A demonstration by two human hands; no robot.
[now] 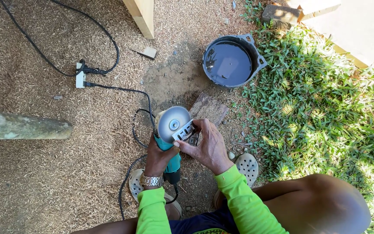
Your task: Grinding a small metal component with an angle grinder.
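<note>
Squatting at lower centre, the person's left hand [159,158] grip clamps a teal angle grinder [169,143]; right hand [206,147] fingers pinch a small metal wrench [183,131] against its silver disc [172,124].

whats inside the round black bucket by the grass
The black bucket holds dark, still liquid that mirrors the sky with a pale reflection. The liquid is opaque, so the bottom and anything sunk in it cannot be seen.
</note>
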